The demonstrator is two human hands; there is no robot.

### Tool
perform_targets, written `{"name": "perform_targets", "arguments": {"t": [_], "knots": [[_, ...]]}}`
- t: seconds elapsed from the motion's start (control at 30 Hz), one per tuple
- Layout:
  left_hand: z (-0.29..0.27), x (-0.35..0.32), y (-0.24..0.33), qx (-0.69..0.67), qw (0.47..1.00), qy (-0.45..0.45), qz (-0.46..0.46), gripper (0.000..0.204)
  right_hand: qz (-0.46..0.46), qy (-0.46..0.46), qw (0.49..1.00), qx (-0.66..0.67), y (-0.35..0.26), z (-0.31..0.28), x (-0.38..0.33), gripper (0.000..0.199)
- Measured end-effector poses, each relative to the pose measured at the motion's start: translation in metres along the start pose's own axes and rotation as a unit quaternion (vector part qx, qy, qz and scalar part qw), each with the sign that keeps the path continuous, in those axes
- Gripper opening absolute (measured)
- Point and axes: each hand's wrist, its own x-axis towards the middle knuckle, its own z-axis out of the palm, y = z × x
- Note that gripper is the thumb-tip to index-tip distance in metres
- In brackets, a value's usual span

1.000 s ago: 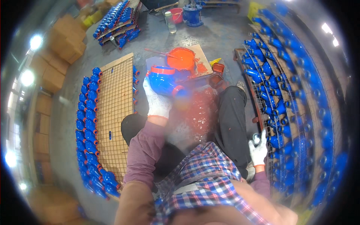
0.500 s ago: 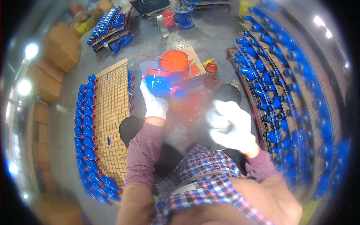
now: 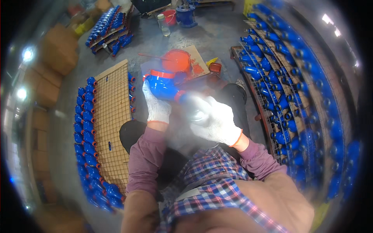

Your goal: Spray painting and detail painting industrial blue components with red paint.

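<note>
My left hand (image 3: 156, 104), in a white knit glove, grips a blue pipe fitting (image 3: 163, 86) with orange-red rims, held up in front of me. My right hand (image 3: 215, 119), also gloved, is closed beside the fitting's near orange end; what it holds is blurred and hidden by a hazy patch. Just beyond the fitting an orange-red paint bucket (image 3: 175, 61) stands on a stained cardboard sheet (image 3: 199, 58).
A wire rack (image 3: 112, 116) on my left is edged with rows of blue fittings (image 3: 83, 128). A long rack (image 3: 283, 97) on my right holds several more blue fittings. Cardboard boxes (image 3: 58, 54) stand far left. A plastic bottle (image 3: 163, 25) and a red bucket (image 3: 170, 16) sit ahead.
My right hand has come up from low at my right side to the near end of the fitting. My left hand has kept hold of the fitting.
</note>
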Motion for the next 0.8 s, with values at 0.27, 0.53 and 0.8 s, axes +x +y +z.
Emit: {"name": "perform_targets", "arguments": {"t": [0.27,0.53,0.8], "knots": [[-0.003,-0.002,0.007,0.002,1.0,0.014,-0.003,0.067,0.009,0.087,0.994,0.06,0.013,-0.084,-0.03,0.074],[-0.009,-0.005,0.011,0.013,1.0,0.006,-0.003,0.072,0.295,0.015,0.924,-0.243,0.088,-0.107,-0.163,0.076],[0.001,-0.004,0.004,-0.006,1.0,0.011,0.023,0.053,0.226,0.154,0.961,-0.049,0.06,-0.12,-0.143,0.073]]}}
